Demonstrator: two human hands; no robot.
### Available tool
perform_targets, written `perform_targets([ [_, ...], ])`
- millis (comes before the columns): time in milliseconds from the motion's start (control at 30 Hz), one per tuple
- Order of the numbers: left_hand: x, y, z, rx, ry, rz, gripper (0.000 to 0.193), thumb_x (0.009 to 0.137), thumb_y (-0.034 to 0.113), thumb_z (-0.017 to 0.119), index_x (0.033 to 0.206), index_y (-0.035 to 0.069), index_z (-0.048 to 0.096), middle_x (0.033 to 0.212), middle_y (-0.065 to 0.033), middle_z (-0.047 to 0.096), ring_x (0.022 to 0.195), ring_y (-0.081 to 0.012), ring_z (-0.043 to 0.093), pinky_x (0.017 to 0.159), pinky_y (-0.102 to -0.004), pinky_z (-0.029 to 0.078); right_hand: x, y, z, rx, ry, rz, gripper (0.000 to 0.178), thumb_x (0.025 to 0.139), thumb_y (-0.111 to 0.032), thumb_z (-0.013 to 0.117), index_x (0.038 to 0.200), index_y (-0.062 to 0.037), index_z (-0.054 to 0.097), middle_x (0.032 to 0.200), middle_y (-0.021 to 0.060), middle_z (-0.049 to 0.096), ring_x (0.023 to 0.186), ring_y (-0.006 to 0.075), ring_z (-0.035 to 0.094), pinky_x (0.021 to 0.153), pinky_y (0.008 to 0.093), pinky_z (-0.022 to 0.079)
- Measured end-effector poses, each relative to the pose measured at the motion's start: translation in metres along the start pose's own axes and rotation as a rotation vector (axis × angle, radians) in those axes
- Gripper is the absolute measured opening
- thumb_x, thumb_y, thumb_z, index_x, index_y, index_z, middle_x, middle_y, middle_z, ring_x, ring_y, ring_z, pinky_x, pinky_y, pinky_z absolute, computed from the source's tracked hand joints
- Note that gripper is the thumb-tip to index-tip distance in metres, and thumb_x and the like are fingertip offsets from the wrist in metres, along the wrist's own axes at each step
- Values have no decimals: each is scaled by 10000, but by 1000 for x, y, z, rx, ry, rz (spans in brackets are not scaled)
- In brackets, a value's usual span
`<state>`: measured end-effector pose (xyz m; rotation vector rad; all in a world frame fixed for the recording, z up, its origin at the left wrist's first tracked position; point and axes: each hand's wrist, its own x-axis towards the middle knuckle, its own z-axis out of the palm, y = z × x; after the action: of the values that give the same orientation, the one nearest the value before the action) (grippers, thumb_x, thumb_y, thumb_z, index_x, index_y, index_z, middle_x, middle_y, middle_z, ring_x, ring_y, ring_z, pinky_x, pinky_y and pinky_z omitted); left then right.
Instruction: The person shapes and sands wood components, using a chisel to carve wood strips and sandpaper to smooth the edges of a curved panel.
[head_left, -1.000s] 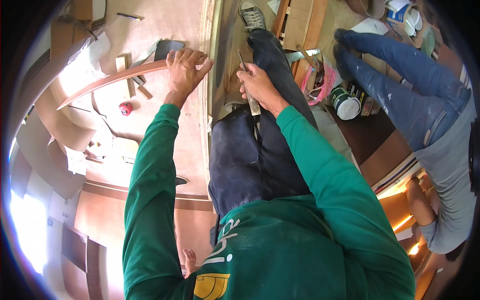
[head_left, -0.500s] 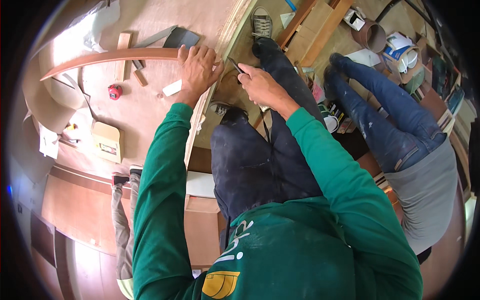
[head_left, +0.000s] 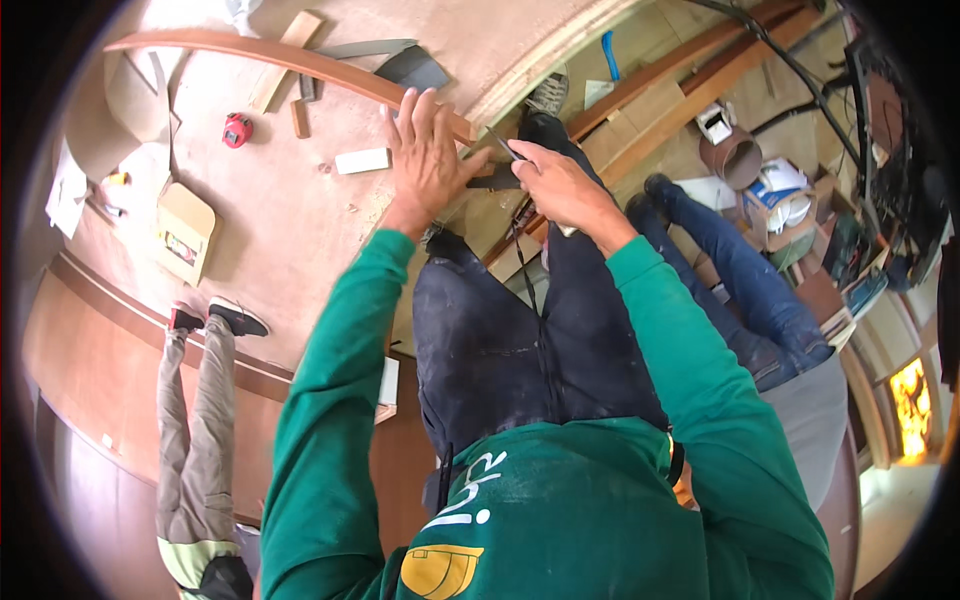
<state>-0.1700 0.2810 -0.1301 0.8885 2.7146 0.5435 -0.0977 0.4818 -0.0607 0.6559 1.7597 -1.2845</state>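
A long, curved reddish-brown wood strip [head_left: 250, 55] lies across the pale plywood worktop [head_left: 290, 215], its near end at the worktop's edge. My left hand [head_left: 422, 165] rests at that end, fingers stretched out and apart, with the thumb pointing right. Just past the end, my right hand [head_left: 572, 190] is closed around a slim tool with a thin dark blade [head_left: 502, 143]. The blade points up and left toward the strip's end. Most of its handle is hidden in my fist, so its exact kind is unclear. Beside my left hand lies a small white block [head_left: 362, 161].
On the worktop are a red tape measure [head_left: 237, 130], a dark grey sheet [head_left: 415, 68], a short wood batten [head_left: 287, 62] and a cardboard piece [head_left: 185, 235]. People's legs stand left and right. Boards, a brown pipe [head_left: 730, 158] and boxes clutter the right.
The view has shifted and turned. My left hand's fingers, bent over the strip before, are now straighter and spread. My right hand still holds the tool near the strip's end.
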Motion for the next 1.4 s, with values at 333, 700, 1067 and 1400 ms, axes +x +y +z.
perform_targets([
  [333, -30, 64, 56, -2467, 92, -1677, 891, 1039, 731, 227, 1411, -47, 448, 1349, -210, 597, 1074, -360, 638, 983, -481, 532, 10, -40, -29, -370, -169, -58, 466, 1051, -192, 412, 1440, 41, 518, 1425, 273, 577, 1329, 424, 543, 1139, 463, 424],
  [700, 18, 44, 71, -2372, 200, -1973, 505, 1097, 546, 387, 1027, 97, 608, 873, -44, 587, 783, -189, 523, 669, -334, 461, 10, -69, -19, -550, -224, 47, 465, 1082, -236, 433, 1465, 18, 503, 1137, 197, 575, 1030, 341, 544, 888, 431, 459],
  [1067, -11, 70, 48, -2130, 492, -1639, 400, 989, 393, 727, 1202, 57, 682, 1000, -3, 668, 866, -114, 598, 769, -266, 545, 15, -68, -13, -508, -215, 13, 479, 1078, -231, 439, 1510, -29, 488, 860, 81, 591, 687, 208, 543, 635, 371, 477],
  [1400, -10, 83, 80, -2106, 732, -1467, 378, 995, 414, 699, 1087, 48, 681, 904, 23, 638, 815, -81, 588, 754, -222, 532, 34, -53, -13, -608, -254, -81, 425, 1063, -212, 402, 1338, 71, 558, 1263, 303, 646, 1207, 444, 601, 1040, 520, 468],
])
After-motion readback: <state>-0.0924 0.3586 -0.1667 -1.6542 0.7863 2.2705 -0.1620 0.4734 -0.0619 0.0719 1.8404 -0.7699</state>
